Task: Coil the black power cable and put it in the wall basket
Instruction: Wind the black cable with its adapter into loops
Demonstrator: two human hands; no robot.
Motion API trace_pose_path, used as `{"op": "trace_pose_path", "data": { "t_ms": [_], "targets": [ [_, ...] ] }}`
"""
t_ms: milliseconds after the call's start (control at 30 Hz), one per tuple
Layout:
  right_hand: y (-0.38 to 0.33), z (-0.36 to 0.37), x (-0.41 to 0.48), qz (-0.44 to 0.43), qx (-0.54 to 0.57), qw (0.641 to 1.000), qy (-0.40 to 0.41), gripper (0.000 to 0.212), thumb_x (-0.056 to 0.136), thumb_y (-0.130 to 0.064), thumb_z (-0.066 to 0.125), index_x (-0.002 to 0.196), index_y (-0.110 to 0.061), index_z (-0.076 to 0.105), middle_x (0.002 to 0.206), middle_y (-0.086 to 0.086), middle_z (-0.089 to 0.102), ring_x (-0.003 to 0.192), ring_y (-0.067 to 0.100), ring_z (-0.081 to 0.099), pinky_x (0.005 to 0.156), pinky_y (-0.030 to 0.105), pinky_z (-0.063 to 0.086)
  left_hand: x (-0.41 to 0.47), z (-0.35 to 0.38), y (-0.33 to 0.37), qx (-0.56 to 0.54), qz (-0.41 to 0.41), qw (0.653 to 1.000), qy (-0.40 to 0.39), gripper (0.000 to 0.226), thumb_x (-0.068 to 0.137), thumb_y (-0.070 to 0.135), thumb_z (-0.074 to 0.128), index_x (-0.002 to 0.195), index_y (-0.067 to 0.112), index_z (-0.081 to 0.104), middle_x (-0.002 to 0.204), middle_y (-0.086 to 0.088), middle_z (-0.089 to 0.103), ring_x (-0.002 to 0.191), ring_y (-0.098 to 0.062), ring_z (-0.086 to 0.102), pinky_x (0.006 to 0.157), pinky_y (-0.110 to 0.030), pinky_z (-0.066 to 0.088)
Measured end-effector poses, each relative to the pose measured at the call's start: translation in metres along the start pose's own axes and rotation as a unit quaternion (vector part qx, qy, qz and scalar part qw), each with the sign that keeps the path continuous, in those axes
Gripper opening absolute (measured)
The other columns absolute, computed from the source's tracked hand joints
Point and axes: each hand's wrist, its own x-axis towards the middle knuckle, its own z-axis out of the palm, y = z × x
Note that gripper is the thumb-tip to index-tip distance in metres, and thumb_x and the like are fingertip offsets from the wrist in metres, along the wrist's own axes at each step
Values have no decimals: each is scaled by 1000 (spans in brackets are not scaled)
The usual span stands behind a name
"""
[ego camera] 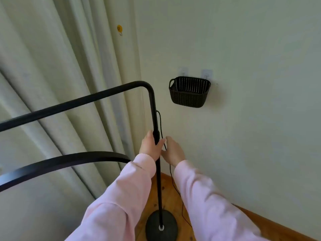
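Pink sleeves [132, 197], two, entered from the bottom edge and filled the nearest part of the view.

Left hand [150, 145]: fingers and thumb wrapped round the lamp pole [154, 108] at mid height, just below a joint in the tube.

Right hand [173, 152]: just beside the pole on its wall side, fingertips up against the black power cable [161, 126]. Whether they pinched the cable or only touched it could not be told, as the left hand's fingers covered the contact.

Black power cable: one, thin. It left the pole above the hands, hung close alongside it, passed between the two hands and trailed loose to the wooden floor [171, 197] beside the round base [161, 221]. Its far end was out of view.

Wall basket [188, 99]: one, dark woven plastic, hung on two adhesive hooks [206, 73] on the wall [251, 119], up and to the right of the hands and well apart from them. No contents were visible.

Curtains [60, 66]: pale, hanging at left.

Task status, as judged: at the very start. No loop had been formed, the cable hung at full length, and the basket showed no sign of having received anything. Gathering, coiling and carrying to the basket all remained.
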Motion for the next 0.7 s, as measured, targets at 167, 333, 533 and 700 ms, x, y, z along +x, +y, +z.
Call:
{"op": "trace_pose_path", "data": {
  "t_ms": [167,333,533,700],
  "targets": [
    [1,17,24,12,49,995,-81,32,92,-20,49,121,-7,50,119,11,63,111,29,59,91,34,46,28,9,5,-94,-15,994,45,35,94,22,49,124,4,47,116,-14,61,90,-21,55,77,-27,42],
    [4,25,47,-22,40,993,-113,11,90,-11,48,89,-7,58,96,16,68,95,36,66,85,42,55,47,16,3,-120,-21,988,95,10,93,16,49,94,6,54,86,-7,58,80,-25,54,78,-34,48],
    [4,18,71,-18,78,990,-116,29,92,-13,48,63,-16,41,74,17,63,74,37,68,66,35,54,69,18,11,-121,-25,986,112,19,92,16,52,102,0,57,86,-7,58,80,-24,55,80,-35,50],
    [6,8,95,-23,72,991,-109,34,92,-13,49,60,-17,38,88,23,71,81,37,70,54,26,49,95,24,19,-113,-22,987,114,19,92,16,52,102,1,58,84,-5,57,80,-23,53,72,-28,46]
  ]
}}
